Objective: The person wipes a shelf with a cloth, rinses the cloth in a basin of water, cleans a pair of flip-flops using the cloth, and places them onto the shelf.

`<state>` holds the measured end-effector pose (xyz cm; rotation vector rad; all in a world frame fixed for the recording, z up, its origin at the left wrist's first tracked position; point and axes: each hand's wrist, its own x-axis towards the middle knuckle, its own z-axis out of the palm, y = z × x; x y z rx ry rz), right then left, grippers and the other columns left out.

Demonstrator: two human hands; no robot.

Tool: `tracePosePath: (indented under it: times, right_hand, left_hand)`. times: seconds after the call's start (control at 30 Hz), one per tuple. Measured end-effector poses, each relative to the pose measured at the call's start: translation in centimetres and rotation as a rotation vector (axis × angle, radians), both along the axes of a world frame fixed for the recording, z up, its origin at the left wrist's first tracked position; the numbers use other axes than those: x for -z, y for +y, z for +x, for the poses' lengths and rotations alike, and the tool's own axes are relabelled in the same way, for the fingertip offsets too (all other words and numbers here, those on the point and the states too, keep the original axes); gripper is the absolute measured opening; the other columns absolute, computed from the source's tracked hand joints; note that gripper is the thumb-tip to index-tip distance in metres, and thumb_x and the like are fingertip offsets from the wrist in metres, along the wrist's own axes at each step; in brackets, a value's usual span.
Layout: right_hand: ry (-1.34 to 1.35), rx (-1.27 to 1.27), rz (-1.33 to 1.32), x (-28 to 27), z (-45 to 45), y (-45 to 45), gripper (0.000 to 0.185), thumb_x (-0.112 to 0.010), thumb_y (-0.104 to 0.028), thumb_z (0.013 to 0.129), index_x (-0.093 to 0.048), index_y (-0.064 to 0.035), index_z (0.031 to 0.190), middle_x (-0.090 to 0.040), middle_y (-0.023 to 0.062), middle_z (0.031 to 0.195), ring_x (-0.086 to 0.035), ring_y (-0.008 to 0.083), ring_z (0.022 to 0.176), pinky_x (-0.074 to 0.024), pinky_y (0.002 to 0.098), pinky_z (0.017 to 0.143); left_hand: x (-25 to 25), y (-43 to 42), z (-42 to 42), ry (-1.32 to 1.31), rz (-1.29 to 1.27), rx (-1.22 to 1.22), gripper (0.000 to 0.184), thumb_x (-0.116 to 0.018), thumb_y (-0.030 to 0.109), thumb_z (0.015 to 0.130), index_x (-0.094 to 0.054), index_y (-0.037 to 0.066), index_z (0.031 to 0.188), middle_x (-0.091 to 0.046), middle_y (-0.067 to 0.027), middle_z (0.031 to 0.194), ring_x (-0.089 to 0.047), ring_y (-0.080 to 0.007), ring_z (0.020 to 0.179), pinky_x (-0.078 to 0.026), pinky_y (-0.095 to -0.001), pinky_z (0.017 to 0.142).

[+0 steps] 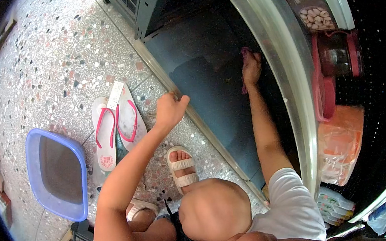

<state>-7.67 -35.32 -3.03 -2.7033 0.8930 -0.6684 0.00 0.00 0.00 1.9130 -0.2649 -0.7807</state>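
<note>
One purple-pink cloth point(244, 53), bunched narrow, middle hidden.

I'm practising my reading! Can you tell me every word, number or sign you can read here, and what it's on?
None is clear enough to quote:
Red print on a pink-strapped flip-flop: too small and blurred.
Marks on the white tag by the flip-flops: too small.
Pale lettering on the dark jar: too blurred.

Purple cloth point(244, 55) partly hidden by right hand point(252, 69). Nut jar point(316, 18) print too small to read. Grey rack point(137, 13) cut off up top.
</note>
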Motion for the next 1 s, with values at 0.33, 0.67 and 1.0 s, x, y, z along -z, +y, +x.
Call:
tracePosePath:
  times: [0.33, 0.67, 1.0]
  right_hand:
    - [0.083, 0.065, -0.294, 0.4, -3.6, -1.2, 0.038, -0.055, -0.002, 0.086, -0.059, -0.0098, 0.123, -0.056, 0.0185, 0.112, -0.056, 0.0349, 0.099, -0.0461, 0.0406, 0.088]
    - [0.375, 0.110, -0.167, -0.6, -15.1, -3.1, 0.038, -0.051, -0.019, 0.092, -0.055, -0.0074, 0.128, -0.057, 0.0212, 0.121, -0.055, 0.0381, 0.110, -0.0459, 0.0412, 0.092]
    - [0.227, 0.396, 0.449, -6.6, -18.7, 7.2, 0.045, -0.066, -0.032, 0.086, -0.057, -0.0016, 0.119, -0.057, 0.0180, 0.121, -0.054, 0.0274, 0.110, -0.0415, 0.0351, 0.094]
  left_hand:
    - [0.3, -0.7, -0.1, -0.055, -0.032, -0.021, 0.047, -0.065, 0.034, 0.075, -0.062, -0.013, 0.074, -0.060, -0.0317, 0.070, -0.064, -0.0444, 0.072, -0.051, -0.0464, 0.070]
    - [1.4, -0.5, -0.1, -0.085, -0.002, 0.038, 0.039, -0.061, 0.031, 0.076, -0.065, -0.006, 0.085, -0.063, -0.0295, 0.078, -0.064, -0.0433, 0.079, -0.050, -0.0453, 0.072]
    - [-0.2, -0.4, 0.0, -0.053, -0.030, -0.003, 0.049, -0.064, 0.034, 0.076, -0.061, -0.014, 0.071, -0.059, -0.0338, 0.071, -0.063, -0.0456, 0.074, -0.050, -0.0472, 0.070]
